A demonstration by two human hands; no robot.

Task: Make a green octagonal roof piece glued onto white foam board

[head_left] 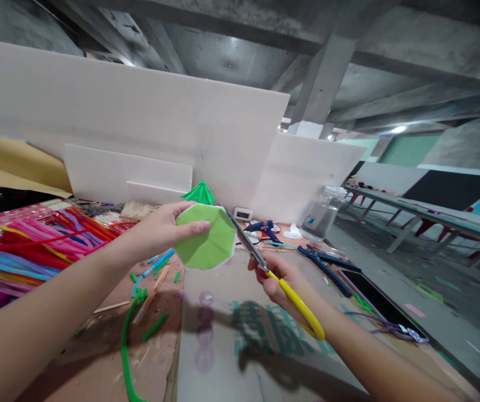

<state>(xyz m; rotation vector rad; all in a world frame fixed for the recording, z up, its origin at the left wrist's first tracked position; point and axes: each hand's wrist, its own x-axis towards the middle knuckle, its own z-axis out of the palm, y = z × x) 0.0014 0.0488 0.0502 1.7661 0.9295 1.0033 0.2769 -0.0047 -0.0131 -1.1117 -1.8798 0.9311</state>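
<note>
My left hand (168, 228) pinches a light green, many-sided piece of paper (206, 243) by its left edge, thumb on the face toward me. White shows along parts of its rim, and faint creases cross it. In my right hand (284, 276) is a pair of scissors (300, 310) with yellow handles. Their metal blades point up and left along the paper's right edge; I cannot tell if they bite into it. Behind the paper stands a small green pleated cone (200, 193), its lower part hidden.
Colourful pipe cleaners (34, 245) are heaped at left. A blue glue gun (262, 228), a small digital clock (243, 213), a clear jug (323, 215), dark blue pliers (327, 265) and a phone (380, 301) lie to the right. White boards (160, 111) stand behind.
</note>
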